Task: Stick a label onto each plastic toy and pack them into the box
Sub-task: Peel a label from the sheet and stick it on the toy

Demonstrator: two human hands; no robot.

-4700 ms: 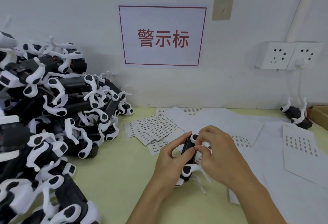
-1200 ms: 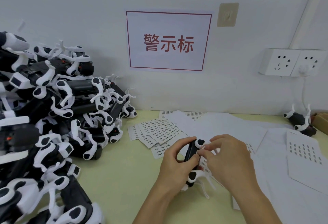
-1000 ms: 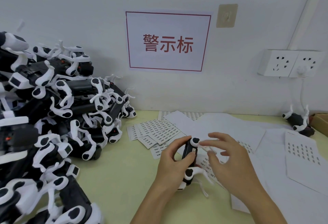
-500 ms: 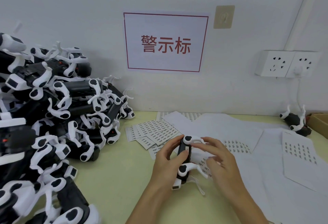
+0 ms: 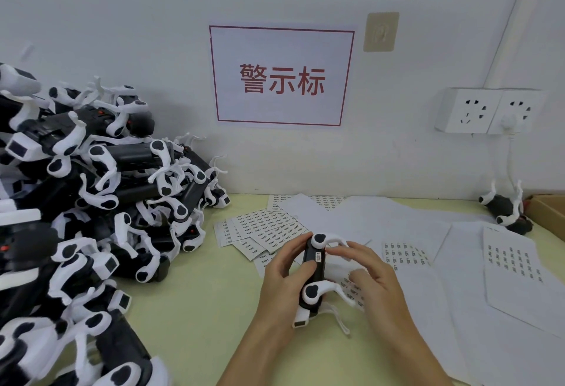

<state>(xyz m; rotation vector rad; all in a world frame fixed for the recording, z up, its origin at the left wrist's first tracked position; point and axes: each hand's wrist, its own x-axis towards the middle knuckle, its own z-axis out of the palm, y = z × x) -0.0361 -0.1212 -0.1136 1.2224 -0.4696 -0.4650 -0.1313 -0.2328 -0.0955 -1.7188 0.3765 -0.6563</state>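
At six o'clock, just ahead of the label sheets [image 5: 269,228], the black-and-white toy dog [image 5: 313,275] is gripped by the left hand [image 5: 282,278], and a small label [image 5: 319,256], absent a second ago, is now pressed on by the right hand's [image 5: 374,278] straight fingertips, so boxing is judged next.

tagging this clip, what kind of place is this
Likely a small factory labelling and packing bench: a heap of identical black-and-white plastic toys, sheets of small labels spread on the table, one toy in hand.

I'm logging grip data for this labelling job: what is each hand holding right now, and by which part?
The left hand grips the black-and-white toy round its black body. The right hand holds nothing; its fingertips touch the small label.
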